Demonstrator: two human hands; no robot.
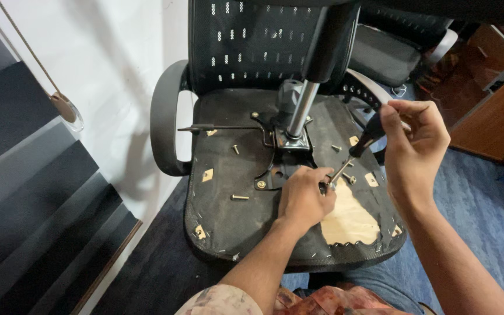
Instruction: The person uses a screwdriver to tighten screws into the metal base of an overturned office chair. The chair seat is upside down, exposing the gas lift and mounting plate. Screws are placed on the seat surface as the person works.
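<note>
An office chair lies upside down, its seat underside [234, 221] covered in black fabric facing me. My right hand [412, 143] grips the black handle of a screwdriver [357, 151], whose shaft slants down to the left. My left hand [304, 198] rests on the seat underside with its fingers pinched around the screwdriver tip, where a small screw seems to sit. The black metal mechanism plate [278, 169] with the chrome gas cylinder [301, 111] rises just above my left hand. Loose bolts [239, 197] lie on the fabric.
A torn patch shows bare plywood [348, 219] right of my left hand. Armrests [164, 122] curve off both sides, and the mesh backrest [252, 44] stands behind. A white wall and dark stairs lie left; a wooden cabinet [491, 116] stands right on blue carpet.
</note>
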